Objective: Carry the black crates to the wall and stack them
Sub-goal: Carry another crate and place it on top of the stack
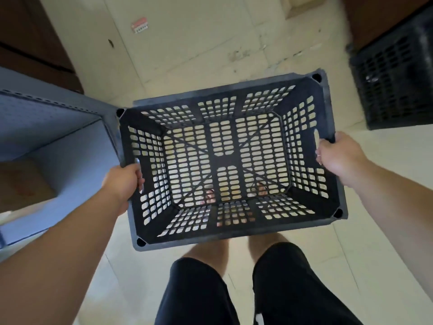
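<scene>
In the head view, the left grip [124, 181] was curled through a handle slot of the black crate [225, 158], and the right grip [337, 156] was clasped over the opposite rim. The crate was empty and held above the tiled floor [199, 55]. A red-and-white label [139, 25] was too blurred to read. A second black crate [396, 85] stood at the right.

Pale tiled floor [199, 43] bears black crate [396, 80] upper right; blue shelf [70, 160] left holds cardboard box [23, 181]
</scene>
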